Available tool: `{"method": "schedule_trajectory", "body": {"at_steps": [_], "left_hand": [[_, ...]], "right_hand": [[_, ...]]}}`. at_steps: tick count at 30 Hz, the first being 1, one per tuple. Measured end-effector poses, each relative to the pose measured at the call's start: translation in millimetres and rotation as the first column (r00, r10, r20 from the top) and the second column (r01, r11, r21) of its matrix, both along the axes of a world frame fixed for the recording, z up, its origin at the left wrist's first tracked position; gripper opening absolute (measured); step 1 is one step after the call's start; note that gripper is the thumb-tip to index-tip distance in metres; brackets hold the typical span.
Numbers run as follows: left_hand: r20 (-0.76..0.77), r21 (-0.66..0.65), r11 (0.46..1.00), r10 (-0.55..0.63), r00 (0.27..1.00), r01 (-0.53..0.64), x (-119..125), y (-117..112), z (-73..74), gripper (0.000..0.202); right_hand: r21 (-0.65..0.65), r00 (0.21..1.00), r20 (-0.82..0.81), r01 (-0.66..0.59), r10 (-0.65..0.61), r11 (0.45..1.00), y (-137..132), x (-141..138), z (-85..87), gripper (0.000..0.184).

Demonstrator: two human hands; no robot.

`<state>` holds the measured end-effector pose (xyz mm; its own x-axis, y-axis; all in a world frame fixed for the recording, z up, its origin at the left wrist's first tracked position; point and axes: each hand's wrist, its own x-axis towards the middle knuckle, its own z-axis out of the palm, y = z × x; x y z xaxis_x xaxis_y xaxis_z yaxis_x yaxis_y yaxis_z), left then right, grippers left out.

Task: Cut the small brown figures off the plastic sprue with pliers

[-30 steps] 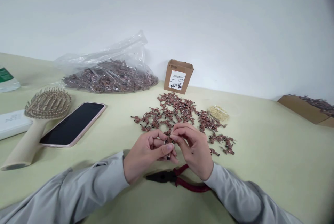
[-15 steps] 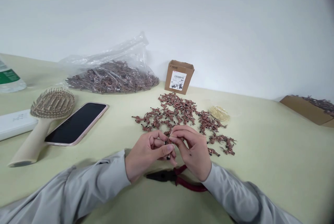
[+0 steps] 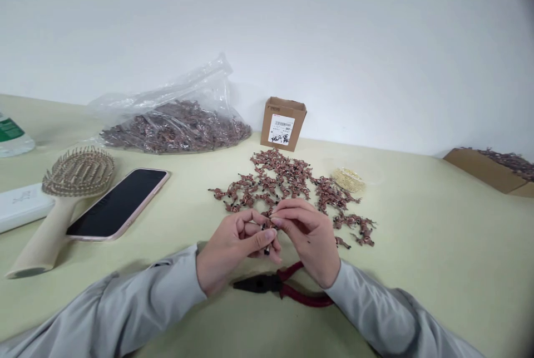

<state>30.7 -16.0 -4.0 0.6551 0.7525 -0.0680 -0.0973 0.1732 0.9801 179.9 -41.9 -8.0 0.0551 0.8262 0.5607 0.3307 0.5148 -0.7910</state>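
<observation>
Between the thumb and fingers of my left hand [image 3: 236, 244] is a small brown animal figurine [image 3: 267, 248] with dark feet, mostly covered by the fingers. My right hand [image 3: 311, 235] pinches thumb and forefinger together at the figurine's upper end; whatever lies in that pinch is too small to make out. Just beyond both hands spreads a loose pile of similar brown figurines [image 3: 281, 174]. Pliers [image 3: 261, 283] with dark jaws and red handles lie below the hands, their handles partly behind my right wrist.
Behind the pile stand a small labelled cardboard box [image 3: 283, 124] and a clear bag of figurines [image 3: 179, 127]. Tiny gold-coloured pieces [image 3: 349, 180] sit right of the pile. Leftward are a phone [image 3: 119, 205], hairbrush [image 3: 62, 207], white case [image 3: 23, 207] and bottle [image 3: 12, 138]; far right, another filled carton [image 3: 488, 171].
The view has shifted slightly, so objects on the left sit a little lower and further left. Both hands keep nearly the same hold, with only a slight shift of the fingers.
</observation>
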Motion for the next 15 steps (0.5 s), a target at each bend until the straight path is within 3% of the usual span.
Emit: {"method": "schedule_trajectory", "body": {"at_steps": [15], "left_hand": [[0.022, -0.068, 0.998, 0.01, 1.0, -0.008, 0.8, -1.0, 2.6, 0.019]], "right_hand": [[-0.011, 1.0, 0.003, 0.015, -0.015, 1.0, -1.8, 3.4, 4.0, 0.012]]}}
